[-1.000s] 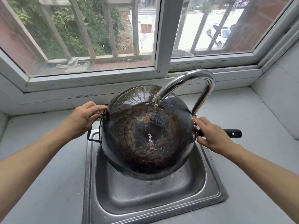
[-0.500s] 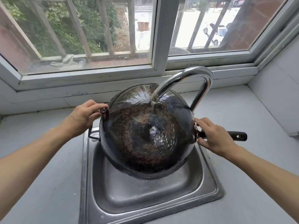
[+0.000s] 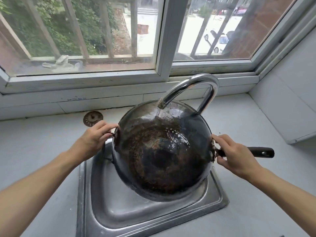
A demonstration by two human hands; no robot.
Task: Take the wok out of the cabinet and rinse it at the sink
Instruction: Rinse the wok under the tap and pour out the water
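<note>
A dark, rust-speckled wok (image 3: 160,161) hangs tilted over the steel sink (image 3: 119,211), its open side facing me. Water runs from the curved chrome faucet (image 3: 188,86) onto the wok's upper inner wall and spreads down it. My left hand (image 3: 93,141) grips the wok's left rim at the small loop handle. My right hand (image 3: 234,156) grips the base of the long black handle (image 3: 259,152), which sticks out to the right.
The sink is set in a grey countertop (image 3: 37,151). A round metal drain strainer (image 3: 92,118) lies on the counter behind my left hand. A barred window (image 3: 95,31) runs along the back, and a grey wall panel (image 3: 290,100) stands at the right.
The wok has tipped further toward me and shifted right. Water now strikes higher on its far wall. The drain strainer behind it has come into view.
</note>
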